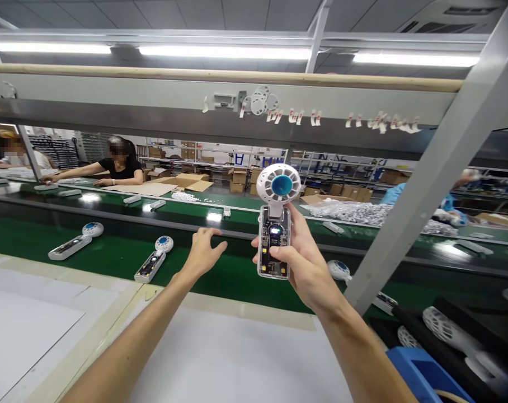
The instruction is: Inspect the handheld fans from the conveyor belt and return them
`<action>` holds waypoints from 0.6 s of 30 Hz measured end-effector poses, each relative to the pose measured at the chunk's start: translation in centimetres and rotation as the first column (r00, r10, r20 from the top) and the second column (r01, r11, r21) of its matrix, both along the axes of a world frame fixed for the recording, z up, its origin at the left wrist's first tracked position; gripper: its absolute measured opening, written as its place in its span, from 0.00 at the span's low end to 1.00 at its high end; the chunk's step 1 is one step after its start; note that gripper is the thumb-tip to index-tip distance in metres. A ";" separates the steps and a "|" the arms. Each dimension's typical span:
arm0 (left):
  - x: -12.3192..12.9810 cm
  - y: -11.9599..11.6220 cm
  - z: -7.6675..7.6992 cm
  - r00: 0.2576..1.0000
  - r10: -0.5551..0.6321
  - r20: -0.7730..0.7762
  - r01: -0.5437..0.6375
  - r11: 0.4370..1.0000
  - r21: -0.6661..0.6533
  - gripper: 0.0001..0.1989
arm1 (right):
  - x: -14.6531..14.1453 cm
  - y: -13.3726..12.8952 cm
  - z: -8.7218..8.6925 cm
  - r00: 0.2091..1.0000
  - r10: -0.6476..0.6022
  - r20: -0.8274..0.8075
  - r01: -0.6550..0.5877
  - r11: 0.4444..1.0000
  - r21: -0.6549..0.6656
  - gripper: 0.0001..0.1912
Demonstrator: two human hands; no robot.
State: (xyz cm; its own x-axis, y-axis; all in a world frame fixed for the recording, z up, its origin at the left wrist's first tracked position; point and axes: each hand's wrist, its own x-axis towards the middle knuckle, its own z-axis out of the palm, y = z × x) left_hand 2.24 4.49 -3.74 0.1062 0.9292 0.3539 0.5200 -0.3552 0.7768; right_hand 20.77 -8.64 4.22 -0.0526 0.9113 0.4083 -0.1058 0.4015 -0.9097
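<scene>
My right hand [300,260] grips a handheld fan [274,219] upright by its clear plastic body, which shows a circuit board inside. The fan's round white head with a blue hub faces me. My left hand [206,252] hangs empty over the green conveyor belt [123,260], fingers apart and slightly curled. Nearest to it lies a similar fan [152,263], on its side on the belt. Another fan [74,240] rests farther left. A third fan head [338,270] sits partly hidden behind my right wrist.
A metal upright [426,184] crosses the right side, below a grey overhead beam [220,98]. A white work surface [233,358] lies in front of me. A black tray [455,336] with white parts and a blue bin [422,375] sit lower right. Across the belt, a co-worker [120,165] handles parts among cardboard boxes.
</scene>
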 end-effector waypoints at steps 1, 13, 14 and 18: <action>0.2 -0.7 1.0 0.996 -0.076 0.050 0.076 0.997 -0.001 0.18 | -0.1 0.0 -0.1 1.000 0.002 0.020 -0.002 1.000 0.005 0.46; 1.6 -8.5 7.4 0.597 -0.264 0.757 0.372 0.928 0.030 0.15 | -3.3 -1.1 -1.8 0.880 0.042 0.473 -0.106 0.988 0.109 0.52; 1.5 -8.6 7.6 0.563 -0.211 0.799 0.295 0.954 0.045 0.13 | -3.1 -0.9 -1.9 0.863 -0.004 0.504 -0.090 0.983 0.161 0.52; 0.1 -9.3 9.4 0.321 -0.094 0.943 -0.011 0.995 0.103 0.09 | 0.5 2.6 -2.3 0.860 -0.305 0.409 0.140 0.912 0.385 0.40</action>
